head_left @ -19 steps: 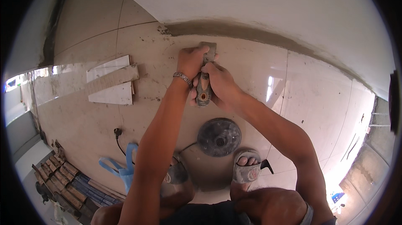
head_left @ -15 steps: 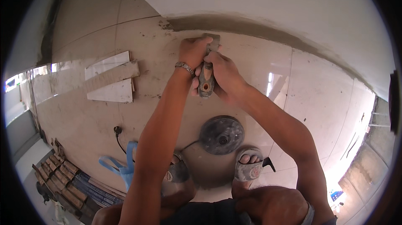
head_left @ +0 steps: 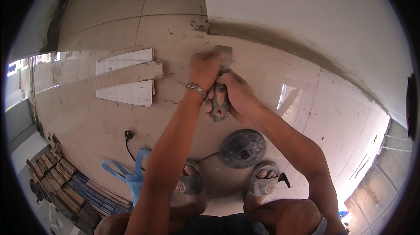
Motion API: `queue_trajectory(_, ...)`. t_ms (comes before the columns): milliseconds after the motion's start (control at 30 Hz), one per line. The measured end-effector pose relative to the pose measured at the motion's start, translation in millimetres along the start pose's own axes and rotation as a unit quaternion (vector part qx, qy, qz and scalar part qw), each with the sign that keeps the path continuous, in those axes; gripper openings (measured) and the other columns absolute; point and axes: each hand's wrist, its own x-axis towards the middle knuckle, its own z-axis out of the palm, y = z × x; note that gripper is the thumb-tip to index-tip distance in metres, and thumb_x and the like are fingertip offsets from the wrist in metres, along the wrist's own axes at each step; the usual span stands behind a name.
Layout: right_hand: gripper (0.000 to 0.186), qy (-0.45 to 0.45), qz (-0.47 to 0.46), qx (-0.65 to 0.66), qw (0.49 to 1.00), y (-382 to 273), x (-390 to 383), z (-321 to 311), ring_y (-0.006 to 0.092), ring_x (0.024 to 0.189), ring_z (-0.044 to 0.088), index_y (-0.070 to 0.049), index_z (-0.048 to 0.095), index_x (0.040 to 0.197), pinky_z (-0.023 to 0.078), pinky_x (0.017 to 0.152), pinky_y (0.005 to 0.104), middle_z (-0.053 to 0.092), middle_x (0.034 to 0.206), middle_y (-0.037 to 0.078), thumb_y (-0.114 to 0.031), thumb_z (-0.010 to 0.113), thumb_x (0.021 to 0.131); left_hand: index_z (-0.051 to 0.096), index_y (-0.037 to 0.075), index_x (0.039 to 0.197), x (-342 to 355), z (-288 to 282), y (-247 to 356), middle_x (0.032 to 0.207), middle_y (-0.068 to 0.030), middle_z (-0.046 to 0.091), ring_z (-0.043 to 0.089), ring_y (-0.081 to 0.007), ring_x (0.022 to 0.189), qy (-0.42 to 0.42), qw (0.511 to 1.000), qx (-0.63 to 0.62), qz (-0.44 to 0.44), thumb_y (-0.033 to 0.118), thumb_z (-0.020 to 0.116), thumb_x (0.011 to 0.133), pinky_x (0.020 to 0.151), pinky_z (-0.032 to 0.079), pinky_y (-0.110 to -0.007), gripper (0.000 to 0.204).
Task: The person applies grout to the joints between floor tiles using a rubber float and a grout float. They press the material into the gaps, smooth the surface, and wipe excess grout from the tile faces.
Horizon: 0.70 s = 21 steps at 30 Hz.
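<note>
A putty knife (head_left: 220,100) with a worn, dusty handle and a hole at its near end is held over the tiled floor, blade pointing away from me. My left hand (head_left: 204,68), with a metal bracelet at the wrist, is closed about the tool, its thumb by the grey-smeared blade and other fingers showing beside the handle. My right hand (head_left: 239,90) is closed on the same knife from the right, thumb near where handle meets blade. Part of the fingers of both hands is hidden. Beyond them runs a brownish band (head_left: 262,36) along the foot of the white wall.
A dusty black disc (head_left: 243,148) lies between my sandalled feet. White tile offcuts (head_left: 127,97) and a beige strip (head_left: 131,75) lie to the left. Nearer are a black plug (head_left: 128,135), a blue bag (head_left: 135,180) and stacked boxes (head_left: 94,193). A dark hooked handle (head_left: 285,180) stands by my right foot.
The view has swung, so the wall corner and floor things sit farther right, and the floor things also lower. Both hands still grip the putty knife, which appears slightly lower in the picture.
</note>
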Motion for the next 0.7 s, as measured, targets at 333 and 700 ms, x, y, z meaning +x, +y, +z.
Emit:
queue_trajectory(333, 0.031, 0.003, -0.015, 0.015, 1.000, 2.9, 33.4, 26.7, 0.0357, 0.069, 0.067, 0.000, 0.052, 0.091, 0.061, 0.070, 0.0507, 0.063, 0.075, 0.019, -0.022, 0.034, 0.101, 0.073, -0.013, 0.093, 19.5, -31.6, 23.0, 0.085, -0.0168, 0.077, 0.070, -0.0173, 0.067, -0.039, 0.997, -0.040, -0.047, 0.017, 0.066, 0.091, 0.059, 0.056, -0.033, 0.031)
queue_trajectory(700, 0.029, 0.003, -0.002, 0.028, 1.000, 25.0, 17.9, 31.3, 0.0342, 0.067, 0.066, 0.001, 0.049, 0.094, 0.061, 0.065, 0.0511, 0.062, 0.077, 0.018, -0.021, 0.032, 0.103, 0.075, -0.009, 0.095, 9.3, -44.4, -19.4, 0.085, -0.0143, 0.077, 0.067, -0.0160, 0.065, -0.009, 0.999, -0.004, -0.048, 0.024, 0.069, 0.090, 0.059, 0.054, -0.032, 0.034)
